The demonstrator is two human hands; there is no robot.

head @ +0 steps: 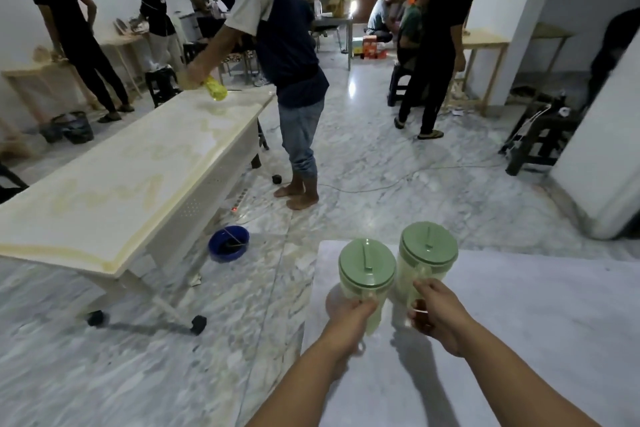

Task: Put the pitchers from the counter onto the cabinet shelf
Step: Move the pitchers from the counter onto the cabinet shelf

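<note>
Two matching pitchers, side by side on the pale grey counter, near its far left corner. Left pitcher: translucent pale-green body, opaque sage-green round lid with a raised straight bar across the top. Right pitcher: same body and lid, set slightly farther back and just beside the first, bodies close to touching. Both upright, lids on. Whether resting on the counter or lifted just clear of it: impossible to tell.

Left hand wrapped around the handle of the left pitcher, fingers curled closed on it. Right hand likewise closed around the handle of the right pitcher, thumb on top, fingers folded beneath. Both forearms bare, reaching in from the bottom edge.

Beyond the counter: marble-patterned floor, a blue basin on it, a long white table on castors, and a standing person bent over its far end.
</note>
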